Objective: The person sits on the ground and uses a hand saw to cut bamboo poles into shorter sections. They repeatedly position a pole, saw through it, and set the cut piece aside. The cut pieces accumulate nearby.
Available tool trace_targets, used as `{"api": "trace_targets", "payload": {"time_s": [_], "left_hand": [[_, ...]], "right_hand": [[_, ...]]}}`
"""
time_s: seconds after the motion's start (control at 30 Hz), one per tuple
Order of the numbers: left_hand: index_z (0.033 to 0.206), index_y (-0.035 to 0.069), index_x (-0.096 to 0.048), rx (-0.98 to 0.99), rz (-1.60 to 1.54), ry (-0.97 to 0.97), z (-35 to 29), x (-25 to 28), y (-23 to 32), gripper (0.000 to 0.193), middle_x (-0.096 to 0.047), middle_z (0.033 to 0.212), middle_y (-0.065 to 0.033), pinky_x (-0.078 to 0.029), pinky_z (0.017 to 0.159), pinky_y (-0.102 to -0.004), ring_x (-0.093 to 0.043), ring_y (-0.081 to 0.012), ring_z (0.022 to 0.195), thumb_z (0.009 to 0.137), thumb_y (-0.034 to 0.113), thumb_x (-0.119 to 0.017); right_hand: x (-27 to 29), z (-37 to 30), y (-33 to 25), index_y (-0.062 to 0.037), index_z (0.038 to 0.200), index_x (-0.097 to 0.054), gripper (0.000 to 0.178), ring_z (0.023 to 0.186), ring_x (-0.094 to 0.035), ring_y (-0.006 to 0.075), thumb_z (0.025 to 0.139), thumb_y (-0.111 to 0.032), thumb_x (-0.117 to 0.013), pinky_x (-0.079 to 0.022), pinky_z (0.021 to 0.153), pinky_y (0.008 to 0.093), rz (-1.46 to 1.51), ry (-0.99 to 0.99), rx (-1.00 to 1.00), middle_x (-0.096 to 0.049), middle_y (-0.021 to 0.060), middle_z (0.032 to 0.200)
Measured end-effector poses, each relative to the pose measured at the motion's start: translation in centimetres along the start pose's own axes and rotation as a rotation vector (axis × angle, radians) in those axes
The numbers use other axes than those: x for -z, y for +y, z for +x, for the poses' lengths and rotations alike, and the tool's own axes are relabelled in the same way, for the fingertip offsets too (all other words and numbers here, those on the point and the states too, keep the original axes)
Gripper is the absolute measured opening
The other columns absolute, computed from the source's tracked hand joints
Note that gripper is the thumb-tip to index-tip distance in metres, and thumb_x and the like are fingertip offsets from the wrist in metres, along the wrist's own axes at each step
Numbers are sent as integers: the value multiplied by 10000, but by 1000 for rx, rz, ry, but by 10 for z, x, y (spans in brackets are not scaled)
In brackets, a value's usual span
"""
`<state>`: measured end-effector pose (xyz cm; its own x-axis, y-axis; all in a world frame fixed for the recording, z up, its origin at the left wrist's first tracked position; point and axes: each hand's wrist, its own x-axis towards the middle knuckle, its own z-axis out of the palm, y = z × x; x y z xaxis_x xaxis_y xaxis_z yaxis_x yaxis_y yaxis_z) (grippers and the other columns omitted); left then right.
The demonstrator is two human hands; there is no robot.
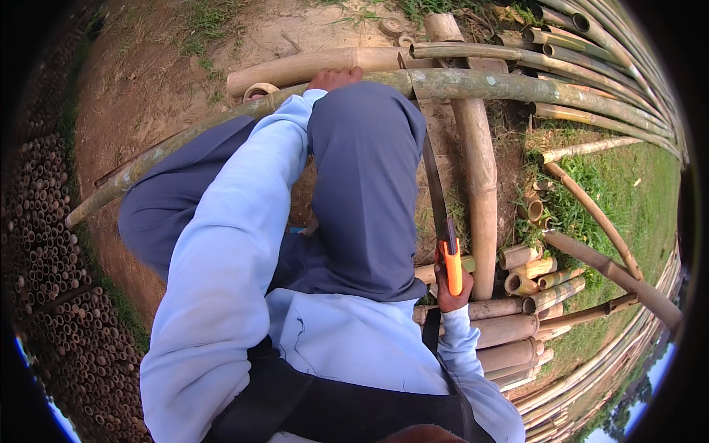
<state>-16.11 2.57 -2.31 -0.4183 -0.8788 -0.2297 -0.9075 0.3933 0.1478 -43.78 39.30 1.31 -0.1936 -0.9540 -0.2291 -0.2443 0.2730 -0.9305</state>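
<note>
From my remote feed, I see the right hand point(452, 290) gripping an orange-handled handsaw point(434, 181), its blade crossing the long bamboo pole point(480, 86) laid over a bamboo support point(478, 173), where the left hand point(336, 78) curls, the pole unsevered, cut depth unclear.

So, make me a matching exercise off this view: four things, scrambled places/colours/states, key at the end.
Column one
1. Left hand
2. Right hand
3. Saw handle
4. Big stack of hollow bamboo ends

Column two
A. mostly orange
B. holding the saw
C. at the far left of the view
D. on the long bamboo pole

Pairs: 1-D, 2-B, 3-A, 4-C
</note>
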Motion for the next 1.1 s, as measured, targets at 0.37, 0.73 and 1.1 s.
{"api": "trace_targets", "payload": {"time_s": [0.37, 0.73, 1.1], "left_hand": [[1120, 45, -530, -33, 52, 108, -3, 3, 1, 313, -666, 1093, -204, -487, 910, -469, -660, -357, 1046, 918, 283, -510], [1112, 65, -536, -11, 48, 144, -4, -7, -1, 320, -667, 1043, -183, -491, 849, -488, -648, -356, 1008, 897, 303, -536], [1169, 85, -542, 65, 59, 120, -6, 1, 8, 390, -664, 1128, -152, -487, 906, -502, -632, -392, 1036, 878, 344, -561]], "right_hand": [[-52, 123, 2, 22, 964, -642, 188, 656, -606, 199, 870, -125, -714, -478, 639, 330, -37, 37, 186, -625, 158, 738], [-51, 112, -11, 37, 1001, -662, 178, 714, -635, 174, 877, -84, -697, -495, 672, 331, -60, 63, 132, -676, 146, 782], [-1, -16, -5, 21, 1163, -656, 324, 761, -724, 286, 842, -8, -683, -537, 686, 336, -153, 38, 48, -690, 188, 829]]}}
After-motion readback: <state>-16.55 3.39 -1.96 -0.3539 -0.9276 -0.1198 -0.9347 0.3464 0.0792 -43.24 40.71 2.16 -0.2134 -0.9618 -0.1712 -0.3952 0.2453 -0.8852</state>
